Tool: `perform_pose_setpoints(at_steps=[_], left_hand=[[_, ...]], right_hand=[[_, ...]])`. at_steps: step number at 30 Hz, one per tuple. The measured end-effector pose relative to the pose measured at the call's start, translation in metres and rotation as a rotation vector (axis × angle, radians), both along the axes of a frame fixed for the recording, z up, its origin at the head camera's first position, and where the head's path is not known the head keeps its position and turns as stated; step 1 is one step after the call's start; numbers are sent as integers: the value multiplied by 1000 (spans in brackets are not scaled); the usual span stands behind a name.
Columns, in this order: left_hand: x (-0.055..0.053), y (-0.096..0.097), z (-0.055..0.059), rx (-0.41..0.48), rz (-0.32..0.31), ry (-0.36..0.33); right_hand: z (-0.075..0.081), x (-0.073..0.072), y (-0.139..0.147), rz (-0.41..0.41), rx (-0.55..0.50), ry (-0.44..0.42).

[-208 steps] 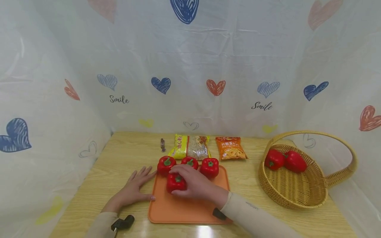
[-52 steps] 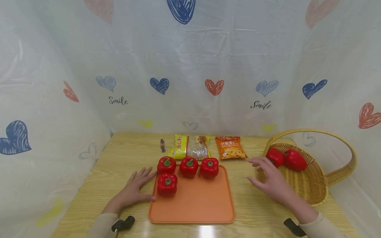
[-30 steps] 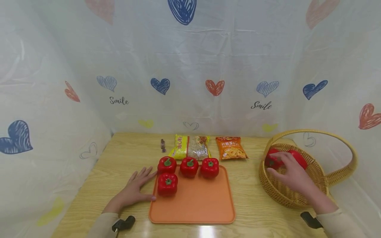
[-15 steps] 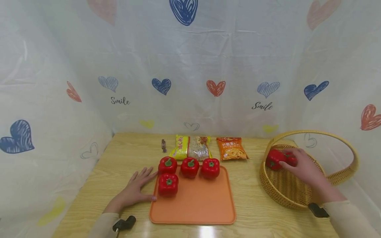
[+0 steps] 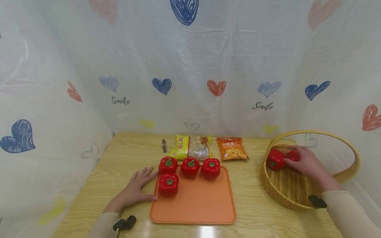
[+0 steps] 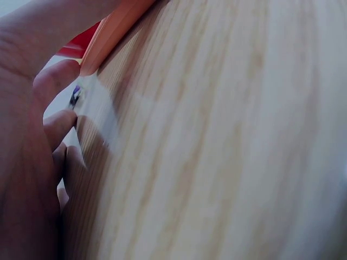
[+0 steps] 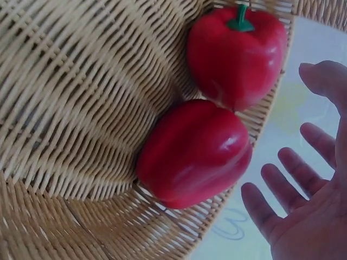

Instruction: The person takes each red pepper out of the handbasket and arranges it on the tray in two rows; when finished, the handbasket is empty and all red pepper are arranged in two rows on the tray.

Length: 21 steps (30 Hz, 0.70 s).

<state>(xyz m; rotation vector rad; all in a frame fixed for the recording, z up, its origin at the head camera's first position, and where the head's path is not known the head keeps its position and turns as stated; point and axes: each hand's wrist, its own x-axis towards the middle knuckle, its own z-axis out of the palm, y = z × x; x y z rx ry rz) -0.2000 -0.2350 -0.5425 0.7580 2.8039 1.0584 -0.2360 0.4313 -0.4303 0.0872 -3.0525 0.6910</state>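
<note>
My right hand (image 5: 306,162) is in the wicker basket (image 5: 269,186), over a red bell pepper (image 5: 293,155) that it partly hides in the head view. The right wrist view shows that pepper (image 7: 195,154) lying on its side, with the spread fingers (image 7: 282,187) beside it. A second bell pepper (image 5: 276,159) lies left of the thumb, green stem showing. My left hand (image 5: 134,189) rests with fingers spread at the left edge of the orange tray (image 5: 205,205), thumb tip at the rim. On the tray, three bell peppers (image 5: 190,167) line the back and one (image 5: 168,184) sits in front at left.
Behind the tray lie a yellow pasta bag (image 5: 191,147), an orange snack packet (image 5: 232,148) and a small dark wrapped item (image 5: 164,145). The basket's tall handle (image 5: 312,132) arches over its back and right side. Curtains (image 5: 190,59) with printed hearts surround the table (image 5: 125,158).
My right hand has gone from the pepper on the tray to the basket, and lately from the left pepper there to the right one. The front tray pepper sits further left. My left hand stays put.
</note>
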Motion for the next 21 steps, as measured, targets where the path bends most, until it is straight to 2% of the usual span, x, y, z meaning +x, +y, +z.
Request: perform_pose_setpoints(at_steps=[7, 13, 21], left_hand=[[0, 0, 0, 2, 1, -14], [-1, 0, -1, -4, 6, -27], [-1, 0, -1, -6, 11, -39]], right_hand=[[-6, -6, 11, -32, -21, -47], [-10, -6, 16, -11, -59, -118], [-20, -9, 25, -2, 25, -103]])
